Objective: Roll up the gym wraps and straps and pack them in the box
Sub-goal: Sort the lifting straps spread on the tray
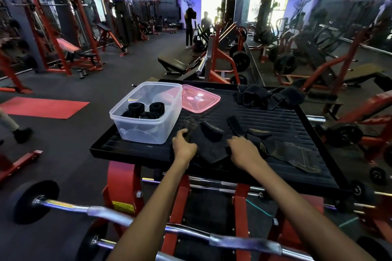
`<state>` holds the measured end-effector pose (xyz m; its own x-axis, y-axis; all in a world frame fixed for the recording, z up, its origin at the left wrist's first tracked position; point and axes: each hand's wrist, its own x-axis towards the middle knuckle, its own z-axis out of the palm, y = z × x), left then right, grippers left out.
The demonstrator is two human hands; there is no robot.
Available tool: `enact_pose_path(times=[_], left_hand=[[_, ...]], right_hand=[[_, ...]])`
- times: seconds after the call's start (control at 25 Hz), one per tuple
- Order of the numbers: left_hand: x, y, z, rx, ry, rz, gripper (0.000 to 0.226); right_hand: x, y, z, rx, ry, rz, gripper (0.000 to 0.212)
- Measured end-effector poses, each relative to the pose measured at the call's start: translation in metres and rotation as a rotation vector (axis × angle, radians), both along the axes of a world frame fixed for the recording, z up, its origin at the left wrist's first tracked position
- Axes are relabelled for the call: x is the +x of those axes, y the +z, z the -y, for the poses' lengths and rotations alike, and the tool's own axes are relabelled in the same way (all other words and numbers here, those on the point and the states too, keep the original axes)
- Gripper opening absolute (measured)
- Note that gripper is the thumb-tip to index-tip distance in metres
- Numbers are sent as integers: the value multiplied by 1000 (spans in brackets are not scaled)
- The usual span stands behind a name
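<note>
Barbell (89, 211) nearest me, below the platform (286, 121). Box (146, 112) at left, uncovered, several rolled wraps (144, 110) already inside, so partly done. Pink lid (200, 100) just beside it. My left hand (183, 147) grips one end of a flat black wrap (206, 144); right hand (244, 151) curls over its other edge. Roll on this one not started, I'd say. Still loose: leather strap (297, 157) at right, pile of black straps (269, 95) at far right. More than half left.
</note>
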<state>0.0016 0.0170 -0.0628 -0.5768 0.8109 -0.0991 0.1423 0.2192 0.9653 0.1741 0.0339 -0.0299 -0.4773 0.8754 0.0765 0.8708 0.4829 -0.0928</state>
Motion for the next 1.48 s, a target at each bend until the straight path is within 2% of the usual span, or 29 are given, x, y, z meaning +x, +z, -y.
enact_pose_path(times=[0.12,0.16,0.28,0.4,0.48,0.56,0.68,0.76,0.8,0.84,0.88,0.96,1.0,1.04,1.12,1.16,1.24,1.28,1.36,1.48], left_hand=[[-4,0,-3,51,23,150,71],[-4,0,-4,72,44,196,74],[-3,-3,-10,96,93,177,70],[-1,-5,-12,129,111,117,61],[-1,-5,-9,158,128,72,58],[-1,-4,-7,158,142,50,61],[0,-3,-8,169,142,78,71],[-2,-4,-10,219,121,174,77],[-3,-5,-12,244,110,256,78],[-3,-5,-12,266,106,352,77],[-2,-3,-11,284,107,444,74],[0,3,-9,312,94,620,63],[0,4,-9,315,75,689,58],[-2,4,-9,306,62,729,54],[-6,2,-10,307,68,798,50],[-7,1,-11,312,103,815,51],[-5,3,-11,328,192,727,58],[-2,4,-10,330,219,644,64],[5,2,-11,366,199,505,72],[14,-1,-14,439,211,364,62]], right_hand=[[-1,12,2,49,-33,-517,34],[-2,17,1,101,-19,-605,36],[-6,30,-3,385,15,-598,29],[-15,39,-9,706,77,-483,39],[-21,37,-16,816,97,-418,39],[-18,36,-29,723,-16,-252,29],[-4,36,-43,264,-254,106,31],[3,34,-49,69,-199,292,41],[4,35,-49,-29,-133,305,48],[3,36,-48,-143,-59,241,55],[0,38,-47,-269,10,81,59],[-12,42,-40,-482,73,-404,59],[-20,41,-41,-499,50,-556,57],[-27,39,-44,-465,11,-596,57],[-35,23,-54,-329,-70,-472,59],[-36,15,-57,-276,-89,-442,51],[-34,5,-62,-178,-105,-496,28],[-32,4,-63,-109,-106,-516,24],[-29,7,-61,46,-86,-480,27],[-26,12,-58,169,-51,-312,33]])
